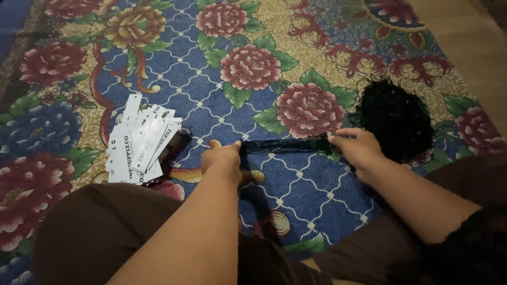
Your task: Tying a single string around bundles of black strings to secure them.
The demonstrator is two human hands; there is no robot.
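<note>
Head view — knees in dark brown cloth frame two forearms stretching a strip of black netting (285,145) over a flowered mat.

Left hand (224,161) is closed on one end of the strip and right hand (359,148) is pinched on the other, so the strip runs taut between them, just above the mat (211,95). Beyond the right hand lies a loose heap of black netting (396,119), touching or joined to the strip — which, cannot be told. Left of the left hand, a fanned pile of white paper tags (140,148) rests untouched; judged from this, the strip carries no tag yet. Mat shows red blooms on a blue lattice; bare tan floor (465,37) appears at upper right; lighting is dim.
</note>
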